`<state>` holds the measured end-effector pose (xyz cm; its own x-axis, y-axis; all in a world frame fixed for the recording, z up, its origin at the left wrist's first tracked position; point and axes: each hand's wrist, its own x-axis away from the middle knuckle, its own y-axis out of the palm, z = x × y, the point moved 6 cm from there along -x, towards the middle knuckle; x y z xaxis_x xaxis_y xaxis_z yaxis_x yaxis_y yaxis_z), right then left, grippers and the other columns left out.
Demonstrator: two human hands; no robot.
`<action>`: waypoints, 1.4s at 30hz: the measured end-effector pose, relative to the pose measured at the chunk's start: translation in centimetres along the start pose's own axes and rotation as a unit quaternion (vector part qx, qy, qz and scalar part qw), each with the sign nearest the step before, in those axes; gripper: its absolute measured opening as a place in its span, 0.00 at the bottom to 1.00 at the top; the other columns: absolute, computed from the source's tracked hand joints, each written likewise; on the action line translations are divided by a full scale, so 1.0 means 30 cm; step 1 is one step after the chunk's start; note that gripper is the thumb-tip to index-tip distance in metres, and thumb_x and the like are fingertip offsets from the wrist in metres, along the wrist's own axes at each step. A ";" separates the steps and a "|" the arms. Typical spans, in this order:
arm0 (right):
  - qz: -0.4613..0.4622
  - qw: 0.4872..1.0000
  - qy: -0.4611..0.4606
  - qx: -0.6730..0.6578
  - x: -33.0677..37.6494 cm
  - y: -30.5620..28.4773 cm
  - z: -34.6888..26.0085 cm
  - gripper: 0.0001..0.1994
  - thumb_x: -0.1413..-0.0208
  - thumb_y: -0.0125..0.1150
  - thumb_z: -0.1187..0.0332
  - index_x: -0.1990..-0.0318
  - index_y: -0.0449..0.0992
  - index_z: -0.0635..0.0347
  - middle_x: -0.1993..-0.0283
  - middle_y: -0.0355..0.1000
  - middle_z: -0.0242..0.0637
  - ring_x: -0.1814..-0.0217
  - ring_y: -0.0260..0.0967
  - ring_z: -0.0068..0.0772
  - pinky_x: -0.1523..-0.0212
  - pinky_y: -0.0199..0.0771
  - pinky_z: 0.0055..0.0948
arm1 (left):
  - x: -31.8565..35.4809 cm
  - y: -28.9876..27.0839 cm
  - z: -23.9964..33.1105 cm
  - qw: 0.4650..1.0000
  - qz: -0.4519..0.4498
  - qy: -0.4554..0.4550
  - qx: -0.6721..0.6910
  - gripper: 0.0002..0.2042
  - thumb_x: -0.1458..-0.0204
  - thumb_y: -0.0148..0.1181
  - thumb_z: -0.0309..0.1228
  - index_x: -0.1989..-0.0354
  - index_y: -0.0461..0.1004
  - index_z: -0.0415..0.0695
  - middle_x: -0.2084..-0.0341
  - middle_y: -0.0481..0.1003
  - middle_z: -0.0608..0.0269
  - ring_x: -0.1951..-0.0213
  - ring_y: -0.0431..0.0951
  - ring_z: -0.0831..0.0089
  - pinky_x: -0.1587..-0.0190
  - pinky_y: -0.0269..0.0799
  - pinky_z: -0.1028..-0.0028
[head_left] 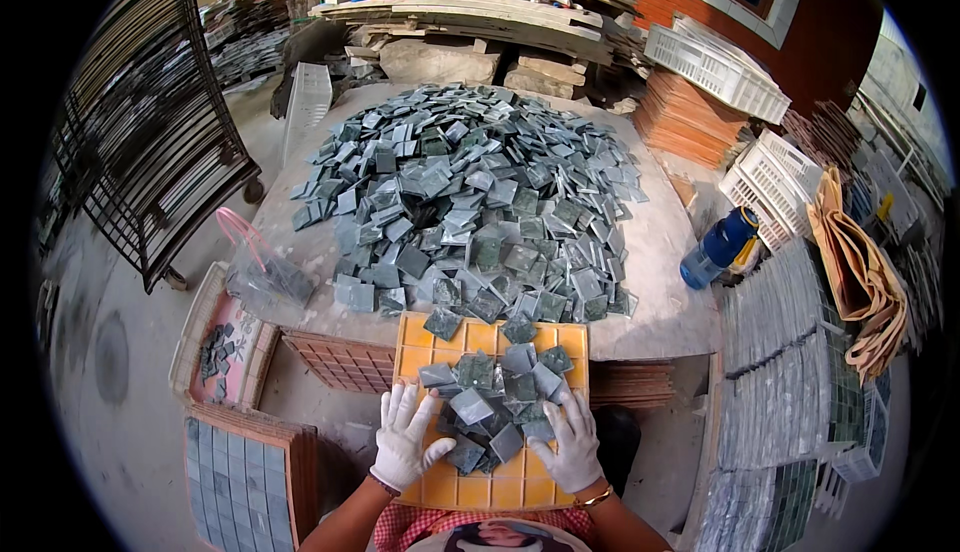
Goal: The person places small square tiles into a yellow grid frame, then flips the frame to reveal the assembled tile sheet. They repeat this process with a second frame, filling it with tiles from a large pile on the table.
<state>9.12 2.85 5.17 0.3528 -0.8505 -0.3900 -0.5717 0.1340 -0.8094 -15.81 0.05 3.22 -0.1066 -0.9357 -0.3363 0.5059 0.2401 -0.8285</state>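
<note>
A yellow grid tray (420,492) with square cells lies in front of me, its far edge at the table. Loose grey-green stone tiles (471,406) are heaped in its middle, some overlapping and tilted. My left hand (404,440), in a white glove, rests at the left side of the tray with its fingers spread beside the tiles. At the right side, my right hand (568,446) is also gloved, fingers apart, its thumb close to the nearest tiles. Beyond the tray, a large pile of similar tiles (480,202) covers much of the table.
The pale table (668,262) holds a blue bottle (718,249) at its right and a clear bag with pink handles (270,277) at its left. Stacked tiled trays (235,482) stand at lower left, wrapped tile stacks (770,342) at right. A metal cart (150,122) is far left.
</note>
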 end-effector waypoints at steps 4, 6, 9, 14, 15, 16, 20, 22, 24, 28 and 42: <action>-0.019 0.987 -0.158 0.034 -0.176 0.151 -0.026 0.25 0.48 0.57 0.55 0.45 0.68 0.59 0.41 0.62 0.43 0.36 0.54 0.52 0.36 0.51 0.53 | -0.227 0.114 0.159 0.988 -0.011 0.142 -0.060 0.31 0.49 0.48 0.58 0.38 0.64 0.56 0.37 0.59 0.58 0.35 0.53 0.51 0.36 0.41 0.45; -0.029 0.983 -0.166 0.068 -0.280 0.212 0.010 0.25 0.46 0.55 0.54 0.44 0.68 0.56 0.39 0.61 0.43 0.35 0.53 0.52 0.35 0.48 0.54 | -0.330 0.129 0.110 0.987 -0.009 0.123 -0.105 0.29 0.47 0.47 0.57 0.39 0.64 0.57 0.37 0.59 0.58 0.35 0.52 0.49 0.36 0.40 0.45; -0.047 0.987 -0.081 0.127 -0.463 0.192 0.034 0.27 0.45 0.53 0.49 0.39 0.65 0.46 0.34 0.55 0.44 0.33 0.49 0.56 0.34 0.43 0.55 | -0.473 0.115 0.017 0.984 -0.064 0.022 -0.162 0.28 0.45 0.47 0.54 0.37 0.60 0.60 0.35 0.56 0.56 0.36 0.52 0.44 0.37 0.41 0.43; -0.135 0.982 0.040 0.127 -0.430 0.221 0.140 0.33 0.45 0.49 0.43 0.34 0.57 0.44 0.32 0.50 0.53 0.32 0.46 0.61 0.34 0.42 0.53 | -0.423 0.120 -0.028 0.978 -0.085 0.017 -0.189 0.28 0.47 0.50 0.50 0.37 0.59 0.59 0.35 0.56 0.60 0.35 0.52 0.47 0.39 0.41 0.41; -0.131 0.980 -0.038 0.142 -0.371 0.215 0.114 0.32 0.46 0.51 0.43 0.35 0.59 0.43 0.33 0.51 0.54 0.32 0.47 0.60 0.33 0.41 0.54 | -0.377 0.110 -0.022 0.987 -0.075 0.029 -0.139 0.29 0.47 0.51 0.48 0.36 0.59 0.57 0.36 0.58 0.61 0.35 0.53 0.52 0.38 0.41 0.41; -0.098 0.981 -0.098 0.137 -0.311 0.190 0.072 0.30 0.48 0.54 0.45 0.38 0.64 0.43 0.34 0.53 0.52 0.32 0.48 0.59 0.33 0.39 0.56 | -0.325 0.091 -0.025 0.994 -0.072 0.036 -0.073 0.28 0.48 0.53 0.47 0.37 0.60 0.56 0.37 0.59 0.61 0.36 0.56 0.55 0.38 0.42 0.42; -0.138 0.976 -0.154 0.061 -0.146 0.106 0.022 0.24 0.51 0.61 0.52 0.48 0.73 0.50 0.39 0.60 0.47 0.34 0.50 0.53 0.35 0.42 0.57 | -0.118 0.058 0.040 0.987 -0.116 0.113 0.012 0.27 0.49 0.55 0.46 0.40 0.65 0.55 0.38 0.61 0.61 0.36 0.57 0.55 0.37 0.41 0.42; -0.146 0.977 -0.157 0.021 -0.104 0.087 0.028 0.22 0.51 0.61 0.53 0.50 0.74 0.53 0.41 0.62 0.46 0.35 0.53 0.51 0.35 0.44 0.57 | -0.070 0.052 0.071 0.986 -0.126 0.109 0.003 0.26 0.49 0.56 0.46 0.41 0.67 0.54 0.39 0.62 0.60 0.36 0.57 0.54 0.37 0.40 0.43; -0.131 0.981 -0.142 -0.035 -0.083 0.074 0.029 0.22 0.50 0.61 0.54 0.51 0.74 0.56 0.42 0.64 0.46 0.36 0.55 0.50 0.36 0.46 0.57 | -0.048 0.052 0.073 0.990 -0.112 0.082 0.006 0.27 0.48 0.54 0.47 0.40 0.65 0.53 0.38 0.62 0.61 0.36 0.58 0.53 0.37 0.40 0.43; -0.165 0.962 -0.206 -0.065 -0.082 0.097 -0.034 0.23 0.49 0.60 0.55 0.47 0.71 0.54 0.42 0.64 0.45 0.37 0.58 0.48 0.36 0.48 0.53 | -0.078 0.100 0.074 0.994 -0.081 0.049 -0.049 0.30 0.49 0.54 0.49 0.37 0.62 0.53 0.36 0.58 0.61 0.34 0.54 0.55 0.36 0.37 0.43; -0.128 0.989 -0.072 -0.033 -0.009 0.020 0.014 0.20 0.53 0.66 0.59 0.54 0.75 0.59 0.55 0.72 0.36 0.56 0.71 0.38 0.58 0.73 0.32 | -0.085 -0.071 -0.030 0.997 0.066 -0.031 0.003 0.21 0.62 0.65 0.29 0.55 0.71 0.45 0.59 0.71 0.55 0.55 0.70 0.52 0.52 0.66 0.58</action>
<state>8.99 3.37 4.60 0.5916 -0.7702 -0.2383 -0.4957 -0.1144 -0.8609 -17.39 2.15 5.42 0.0148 -0.9105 -0.4133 0.5180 0.3606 -0.7757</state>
